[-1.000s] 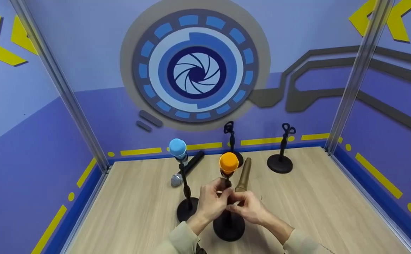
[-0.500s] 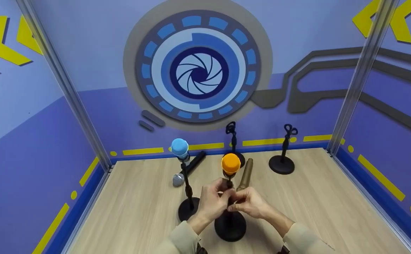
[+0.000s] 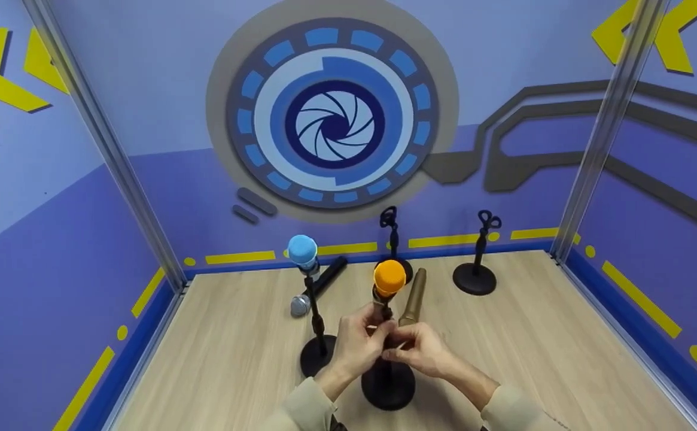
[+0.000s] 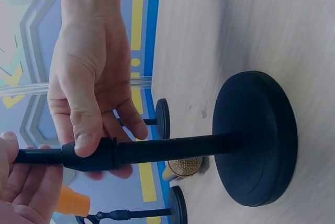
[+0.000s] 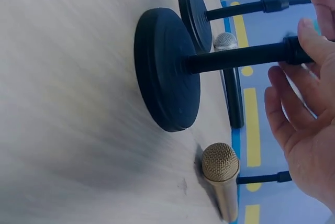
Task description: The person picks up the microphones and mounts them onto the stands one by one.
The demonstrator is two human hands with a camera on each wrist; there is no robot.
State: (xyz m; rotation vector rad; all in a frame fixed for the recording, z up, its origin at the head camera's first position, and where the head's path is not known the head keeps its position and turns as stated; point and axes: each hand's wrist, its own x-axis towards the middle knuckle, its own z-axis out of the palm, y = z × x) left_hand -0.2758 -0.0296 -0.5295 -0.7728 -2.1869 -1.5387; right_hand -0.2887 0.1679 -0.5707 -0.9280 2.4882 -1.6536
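A black desktop microphone stand (image 3: 388,386) stands upright before me, bearing a microphone with an orange top (image 3: 389,278). My left hand (image 3: 360,341) holds its thin upper rod (image 4: 39,156), fingers behind it, just below the microphone. Lower down, my right hand (image 3: 426,350) pinches the thick collar (image 4: 89,154) between thumb and fingers; the right wrist view shows that hand's other fingers (image 5: 280,114) loosely bent. Left of it is a second stand (image 3: 318,356) with a blue-topped microphone (image 3: 302,250). A gold microphone (image 3: 414,299) lies behind my right hand.
A black microphone with a silver head (image 3: 300,305) lies behind the blue-topped one's stand. At the back are two bare stands, one near the middle (image 3: 393,239) and one to the right (image 3: 474,279). Panelled walls (image 3: 163,203) enclose the wooden table (image 3: 234,359).
Both hands stay on the same stand, with only slight finger movement around the rod and collar. The head view shifts a little sideways and back. The other things keep their places.
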